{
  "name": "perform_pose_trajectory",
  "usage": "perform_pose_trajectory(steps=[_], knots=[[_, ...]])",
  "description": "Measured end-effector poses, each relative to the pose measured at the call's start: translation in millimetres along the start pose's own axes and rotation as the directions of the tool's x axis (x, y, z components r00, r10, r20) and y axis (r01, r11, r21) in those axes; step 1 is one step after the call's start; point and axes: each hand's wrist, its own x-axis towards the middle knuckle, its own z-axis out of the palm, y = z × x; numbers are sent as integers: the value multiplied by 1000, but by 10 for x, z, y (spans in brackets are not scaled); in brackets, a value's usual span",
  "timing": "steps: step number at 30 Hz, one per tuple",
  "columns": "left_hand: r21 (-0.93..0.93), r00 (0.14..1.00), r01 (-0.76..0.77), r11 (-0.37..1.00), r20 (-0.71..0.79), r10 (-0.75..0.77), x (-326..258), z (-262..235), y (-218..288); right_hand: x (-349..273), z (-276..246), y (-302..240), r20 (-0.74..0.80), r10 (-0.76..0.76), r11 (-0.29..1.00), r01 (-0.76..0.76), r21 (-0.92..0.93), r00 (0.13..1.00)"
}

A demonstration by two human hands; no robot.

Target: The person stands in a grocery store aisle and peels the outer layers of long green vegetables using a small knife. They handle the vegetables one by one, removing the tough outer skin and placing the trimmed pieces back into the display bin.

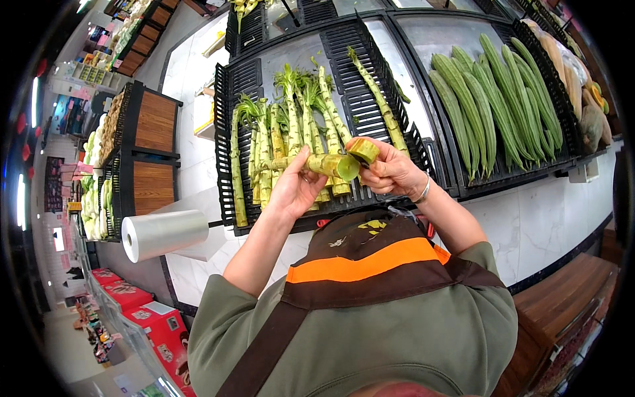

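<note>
My left hand grips a thick green stem-lettuce stalk held level, its cut end facing right. My right hand holds a short cut-off piece of the stalk just beside that cut end. Both hands hover over the front of a black slatted display shelf, where several more leafy green stalks lie side by side. I wear a brown apron with an orange band over a green top.
Long ridged green gourds fill the shelf section to the right, with tan tubers beyond. A roll of clear plastic bags hangs at the left. Wooden produce crates and red boxes line the aisle on the left.
</note>
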Motion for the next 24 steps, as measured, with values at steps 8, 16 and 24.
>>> perform_pose_trajectory(steps=[8,16,24], knots=[[39,991,-123,992,-40,124,-53,83,20,-28,125,19,-128,-182,928,127,-350,975],[-88,932,-355,931,-109,345,169,28,-12,-27,25,287,-347,-284,918,148,-368,894],[-196,875,-477,857,-194,443,380,165,-281,259,156,482,-419,-389,902,247,-354,821]])
